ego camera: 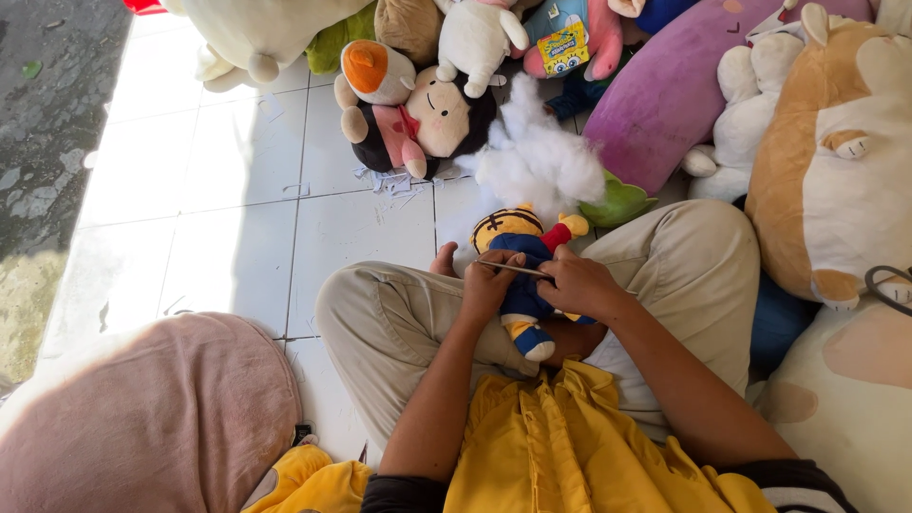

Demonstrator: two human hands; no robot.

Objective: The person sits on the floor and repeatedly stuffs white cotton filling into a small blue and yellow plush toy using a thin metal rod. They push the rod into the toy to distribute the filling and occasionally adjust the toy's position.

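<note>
A small plush doll (pixel 524 249) in blue clothes, with a yellow striped head and red sleeve, lies across my lap. My left hand (pixel 490 282) pinches a thin stick or needle (pixel 518 269) at the doll's back. My right hand (pixel 577 283) grips the doll's body from the right and touches the other end of the thin tool. A heap of white stuffing (pixel 534 160) sits on the tiles just beyond the doll's head. My legs are crossed in beige trousers (pixel 380 318).
Plush toys ring the tiled floor (pixel 237 218): a black-haired doll (pixel 427 119), a purple cushion (pixel 670 90), a big orange-and-white animal (pixel 836 152), a pink-brown cushion (pixel 142 418) at the near left. Yellow fabric (pixel 570 446) lies on my lap. Rough ground (pixel 43 114) borders the far left.
</note>
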